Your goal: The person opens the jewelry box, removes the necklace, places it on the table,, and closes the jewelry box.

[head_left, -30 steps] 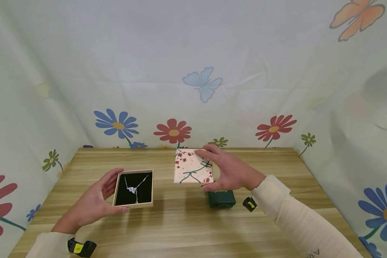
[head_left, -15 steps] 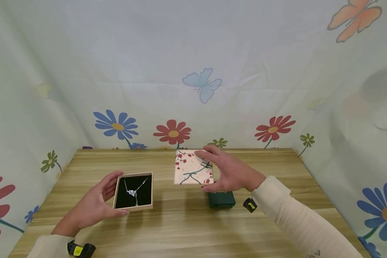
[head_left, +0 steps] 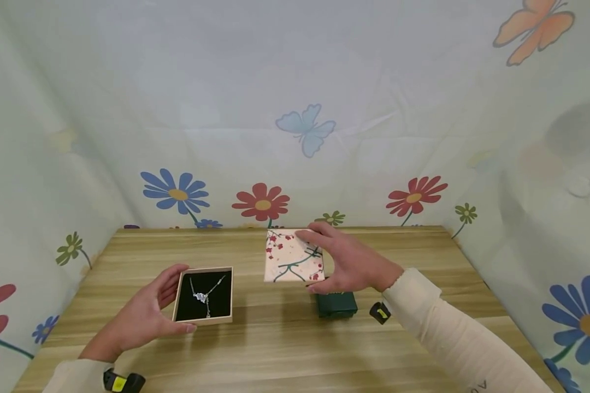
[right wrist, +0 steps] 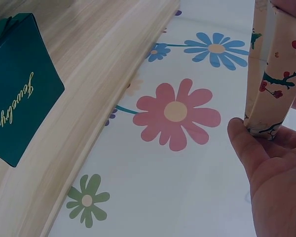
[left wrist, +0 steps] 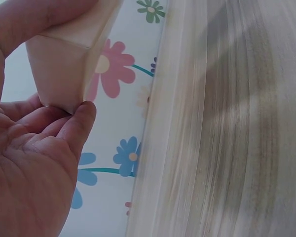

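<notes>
My left hand [head_left: 145,311] grips a shallow square jewelry box base [head_left: 228,320] by its left side, thumb at the near edge and fingers at the far one. On its black lining lies a silver necklace [head_left: 201,297] with a sparkling pendant. In the left wrist view the pale box base [left wrist: 61,69] is seen from below, held off the wooden table. My right hand [head_left: 351,259] pinches the box lid [head_left: 290,259], cream with red blossoms and green branches, between thumb and fingers. The right wrist view shows the lid [right wrist: 281,64] edge-on, raised above the table.
A dark green box [head_left: 336,305] with gold "Jewelry" lettering stands on the wooden table [head_left: 275,355] below my right hand, partly covered by it in the head view. Behind the table hangs a pale curtain [head_left: 216,109] printed with flowers and butterflies.
My left hand and the box base have sunk slightly lower in the head view. The right hand keeps the lid almost where it was, and the whole scene has shifted a little.
</notes>
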### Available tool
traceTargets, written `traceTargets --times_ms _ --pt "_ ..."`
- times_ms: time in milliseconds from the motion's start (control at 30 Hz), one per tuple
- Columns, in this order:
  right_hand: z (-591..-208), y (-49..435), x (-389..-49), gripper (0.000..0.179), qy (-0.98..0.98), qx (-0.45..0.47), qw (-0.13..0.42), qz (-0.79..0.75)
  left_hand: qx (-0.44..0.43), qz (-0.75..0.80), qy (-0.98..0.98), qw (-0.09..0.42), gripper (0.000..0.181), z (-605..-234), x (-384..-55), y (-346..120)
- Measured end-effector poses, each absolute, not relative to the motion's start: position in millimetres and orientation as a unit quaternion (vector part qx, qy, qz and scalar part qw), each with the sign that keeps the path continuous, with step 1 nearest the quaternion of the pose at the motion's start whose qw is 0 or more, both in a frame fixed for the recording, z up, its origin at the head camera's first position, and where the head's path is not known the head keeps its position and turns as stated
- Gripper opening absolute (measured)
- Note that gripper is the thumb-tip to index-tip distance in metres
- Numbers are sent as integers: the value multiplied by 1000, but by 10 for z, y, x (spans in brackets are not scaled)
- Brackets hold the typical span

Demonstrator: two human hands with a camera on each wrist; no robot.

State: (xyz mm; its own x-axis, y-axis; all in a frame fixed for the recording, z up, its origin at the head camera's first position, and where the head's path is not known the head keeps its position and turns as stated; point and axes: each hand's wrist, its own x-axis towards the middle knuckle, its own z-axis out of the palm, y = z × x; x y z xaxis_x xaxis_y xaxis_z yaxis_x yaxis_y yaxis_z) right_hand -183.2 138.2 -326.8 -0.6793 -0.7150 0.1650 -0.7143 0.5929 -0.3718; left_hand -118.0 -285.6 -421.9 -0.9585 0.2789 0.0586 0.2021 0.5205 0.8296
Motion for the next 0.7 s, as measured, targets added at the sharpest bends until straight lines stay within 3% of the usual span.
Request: traceTargets --times_ms 700 --pt "-3281 1364 -1859 98 891 -400 5 -215 138 469 871 52 116 -4220 -1186 -2862"
